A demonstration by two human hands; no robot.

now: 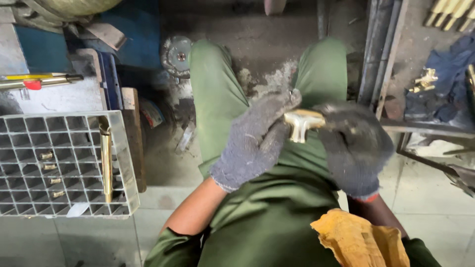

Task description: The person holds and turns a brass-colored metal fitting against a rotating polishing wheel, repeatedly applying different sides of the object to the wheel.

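Brass T-fitting (301, 123) – one – clamped between left hand (255, 143) grip and right hand (354, 146) grip; two grey gloves.

Gridded tray (64, 121) with brass rod (105, 163), yellow cloth (356, 237), grinding disc (177, 56), blue rag (452, 74).

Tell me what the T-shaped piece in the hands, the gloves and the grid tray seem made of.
T-shaped piece: likely brass, polished, with a yellow metallic shine. Left hand glove: grey knitted fabric, fuzzy and soiled. Right hand glove: similar knit, blackened with grime. Grid tray: seemingly translucent plastic, dull, with thin pale cell walls.
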